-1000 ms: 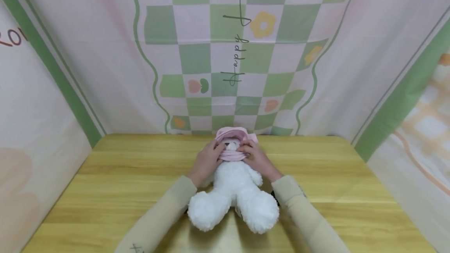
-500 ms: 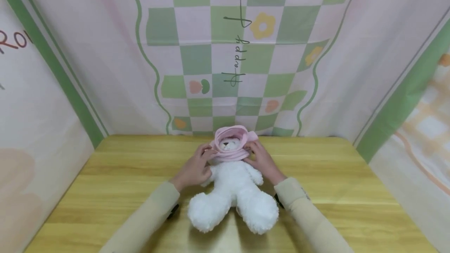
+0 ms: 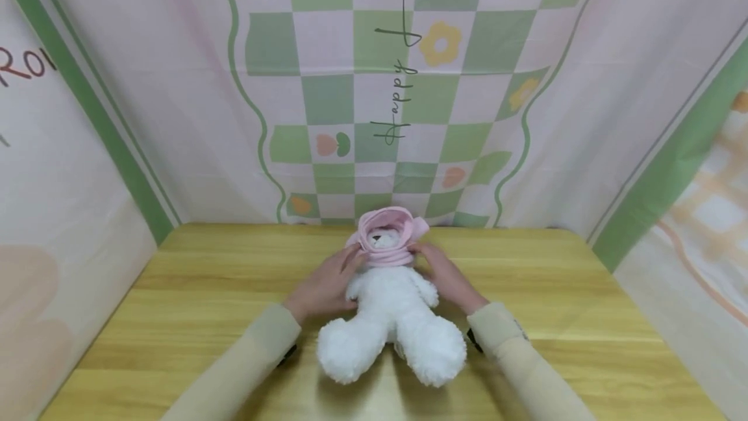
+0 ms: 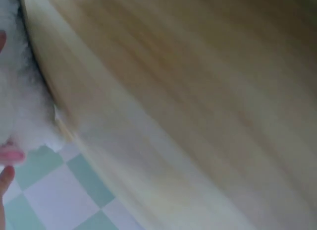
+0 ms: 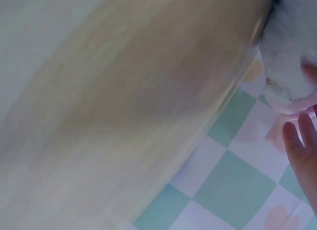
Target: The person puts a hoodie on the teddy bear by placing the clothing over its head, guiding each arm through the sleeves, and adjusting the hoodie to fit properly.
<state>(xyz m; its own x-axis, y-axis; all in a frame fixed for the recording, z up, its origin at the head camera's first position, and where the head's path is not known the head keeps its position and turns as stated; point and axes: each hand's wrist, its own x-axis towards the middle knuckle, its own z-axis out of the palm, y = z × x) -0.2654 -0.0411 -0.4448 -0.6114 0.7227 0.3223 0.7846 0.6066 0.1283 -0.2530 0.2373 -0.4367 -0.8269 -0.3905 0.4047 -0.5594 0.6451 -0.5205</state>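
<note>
White curtain (image 3: 76, 167) at far left, lettered, with a green band down its edge. Then the wood-grained desk (image 3: 216, 284) and a pale left sleeve (image 3: 242, 356).

Left hand (image 3: 327, 281): fingers loosely extended along the toy's side, tips at the lower folds of the pink cloth, lower part of the hand near the toy's arm. No grip visible; reads as open. Left wrist view catches only fingertips at its edge.

Toy (image 3: 388, 304): white plush, centre of desk, legs towards the wearer, head by the far edge. Pink cloth (image 3: 386, 257) goes round head and neck; its ring-like opening frames the muzzle (image 3: 387, 238), folds are bunched below, and a flap sticks out on the right.

Right hand (image 3: 450, 275): fingertips at the cloth's right side, by the neck. Right wrist view shows straight fingers, curled round nothing. Pale right sleeve (image 3: 526, 356) beyond.

Change: one second ago, fingers partly covered the muzzle at the opening; half a second ago, both hands were at its sides. Now they sit lower, beside the neck, and the muzzle is clear. Judgement: attention has moved from the opening to the neck folds, and the cloth seems to hold its shape unaided. Whether adjustment is complete: cannot tell.
</note>
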